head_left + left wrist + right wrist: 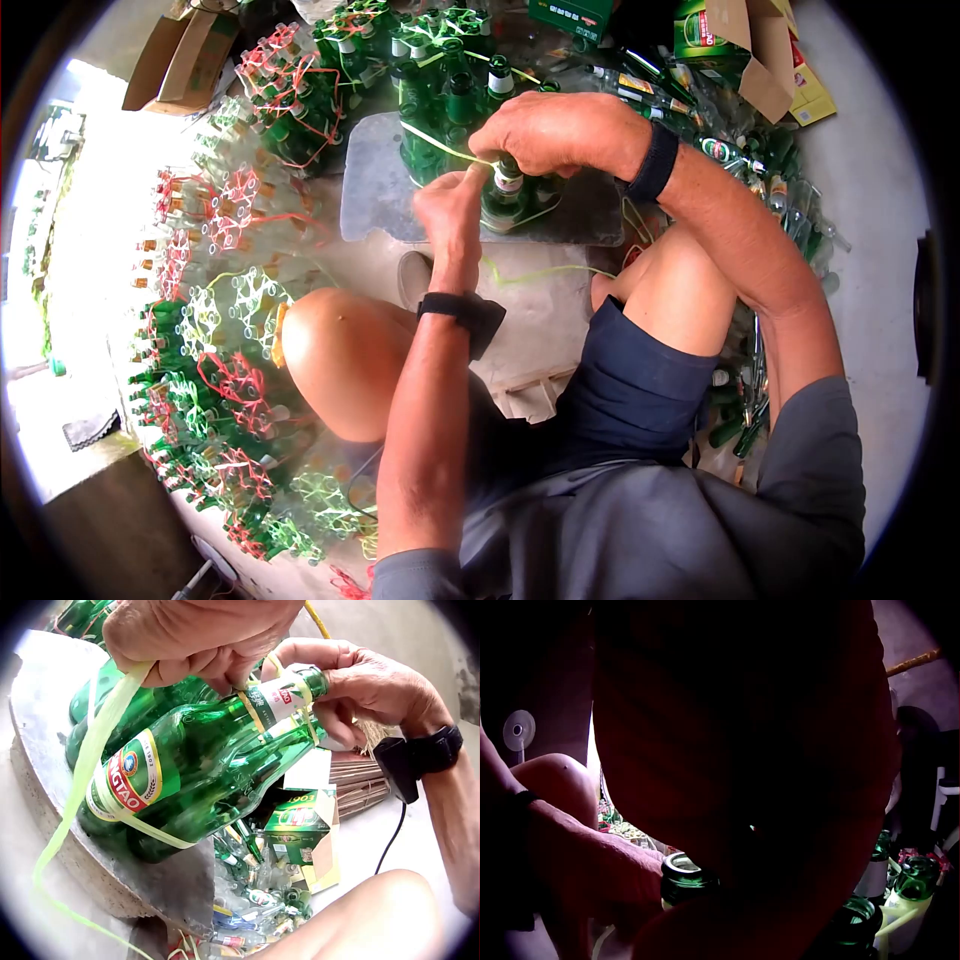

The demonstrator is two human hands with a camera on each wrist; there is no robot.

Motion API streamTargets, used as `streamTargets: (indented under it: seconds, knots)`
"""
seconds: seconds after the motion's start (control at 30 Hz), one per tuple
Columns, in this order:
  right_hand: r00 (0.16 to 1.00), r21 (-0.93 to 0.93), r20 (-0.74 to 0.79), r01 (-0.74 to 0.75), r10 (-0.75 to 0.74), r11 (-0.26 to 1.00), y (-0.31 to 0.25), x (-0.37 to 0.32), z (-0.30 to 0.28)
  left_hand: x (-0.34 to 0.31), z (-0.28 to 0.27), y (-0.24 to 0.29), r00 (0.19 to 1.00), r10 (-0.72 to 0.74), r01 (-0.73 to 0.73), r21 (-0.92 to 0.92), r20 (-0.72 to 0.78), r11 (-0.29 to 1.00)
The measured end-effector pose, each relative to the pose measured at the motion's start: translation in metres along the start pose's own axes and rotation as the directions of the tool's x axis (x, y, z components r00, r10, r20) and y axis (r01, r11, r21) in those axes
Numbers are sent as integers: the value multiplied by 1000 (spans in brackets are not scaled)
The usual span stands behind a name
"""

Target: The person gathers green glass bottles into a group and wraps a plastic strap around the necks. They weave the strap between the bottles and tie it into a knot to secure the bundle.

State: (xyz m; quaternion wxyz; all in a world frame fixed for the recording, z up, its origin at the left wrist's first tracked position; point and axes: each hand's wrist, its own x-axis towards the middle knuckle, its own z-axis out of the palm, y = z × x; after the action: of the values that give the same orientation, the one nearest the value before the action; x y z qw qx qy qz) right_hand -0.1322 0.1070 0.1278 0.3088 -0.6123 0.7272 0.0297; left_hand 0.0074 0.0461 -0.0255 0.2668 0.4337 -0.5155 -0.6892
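**While Both Hands Work a Strap Round Green Bottles**

Where the grey slab (368, 190) lies on the floor in front of the knees, we see a small cluster of green bottles (505, 195) standing on it, close to its near edge. The glass is dark green and glossy, with long narrow necks, and a flat yellow strap (445, 148) runs round the bodies and up across the necks. From the left wrist view the bottles (187, 761) press against each other, bound low down by one loop of the strap (97, 742).

The left hand (450, 205) has its fingers curled tight round the strap and holds it taut beside the cluster. The right hand (555, 130) sits over the bottle tops, with thumb and fingers closed round one neck. The right wrist view is too dark to add anything.

On the body label (133, 776), an oval with a red band, we can read the white letters "NGTAO"; the rest curves out of sight. The neck label (276, 697) is white with red print too small to read. A green carton (304, 825) lies beyond; its lettering is not legible.
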Motion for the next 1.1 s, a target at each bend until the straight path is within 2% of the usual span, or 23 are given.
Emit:
streamTargets:
  seconds: [0.03, 0.07, 0.13, 0.27, 0.33, 0.47, 0.53, 0.57, 0.63, 0.7, 0.77, 0.87, 1.03, 1.1]
  knots:
    - [993, -103, -71, 84, -92, 991, 2, 0, 1, 0, 1, 1, 1000, 4, -4, 21, 4, 1000]
    - [993, -108, -68, 84, -92, 991, 6, 2, 3, 1, 1, 1, 1000, 7, -7, 43, 8, 999]
    - [930, -405, -161, 242, -330, 882, 9, 7, 5, 2, 0, -2, 1000, 17, -18, 50, 18, 999]
    - [918, -449, -174, 249, -357, 858, 10, 3, 5, -5, 2, 2, 996, 76, -77, 21, 45, 997]
    - [876, -475, -236, 273, -421, 836, 11, 0, 4, -7, 2, 4, 994, 95, -96, 12, 60, 995]
    - [921, -505, -185, 209, -342, 837, 14, 2, 0, -7, 4, 5, 987, 132, -133, 7, 94, 991]
    - [838, -547, -313, 226, -447, 806, 22, 0, 2, -15, 2, 16, 980, 139, -137, -25, 145, 990]
    - [838, -547, -312, 226, -447, 806, 26, 1, -1, -18, 2, 21, 969, 148, -140, -55, 200, 989]
    - [961, -451, -212, 65, -178, 890, 23, -3, -16, -15, 2, 18, 966, 141, -137, -33, 218, 990]
    - [944, -396, -257, 90, -204, 914, 32, -8, -20, -15, 2, 19, 962, 135, -136, -10, 236, 991]
    - [947, -325, -274, 74, -169, 943, 38, -10, -23, -17, 4, 22, 961, 131, -127, -30, 243, 991]
    - [942, -308, -301, 54, -151, 950, 42, -8, -22, -12, 5, 13, 950, 160, -141, -91, 267, 986]
    - [920, -285, -346, 84, -184, 955, 58, 0, -17, -9, 1, 14, 943, 145, -131, -66, 300, 989]
    - [914, -278, -374, 50, -156, 959, 62, 1, -15, -9, 2, 13, 939, 141, -131, -54, 315, 990]
